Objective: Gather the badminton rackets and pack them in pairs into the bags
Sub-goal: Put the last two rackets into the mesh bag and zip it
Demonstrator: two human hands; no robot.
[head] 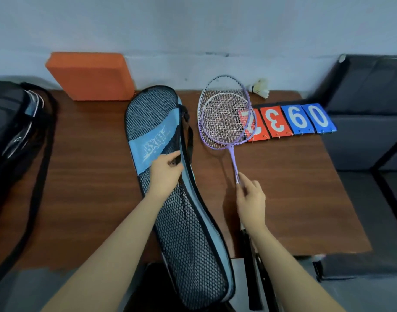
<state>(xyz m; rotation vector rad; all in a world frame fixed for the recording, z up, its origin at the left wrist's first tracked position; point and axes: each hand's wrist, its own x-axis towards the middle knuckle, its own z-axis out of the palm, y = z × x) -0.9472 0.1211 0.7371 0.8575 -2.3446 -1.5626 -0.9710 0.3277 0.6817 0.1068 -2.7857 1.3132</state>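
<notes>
Against a pale wall, a dark wooden table (283, 199) carries the gear I am watching from afar. My view shows the left hand (165, 171) curled round the open edge of a blue and black mesh racket bag (188, 233), pinching it near the printed band; the bag lies lengthwise across the table, its lower end hanging past the near edge. The right hand (251, 199) pinches the thin shafts of two rackets (225, 118) just beside the bag, their heads stacked, a purple frame over a white one, and their dark grips run back under the forearm. The racket heads overlap a flip scoreboard (294, 121) of red and blue number cards. A shuttlecock (260, 87) sits behind it. An orange block (89, 75) leans on the wall, and a black bag (11, 118) lies at far left.
</notes>
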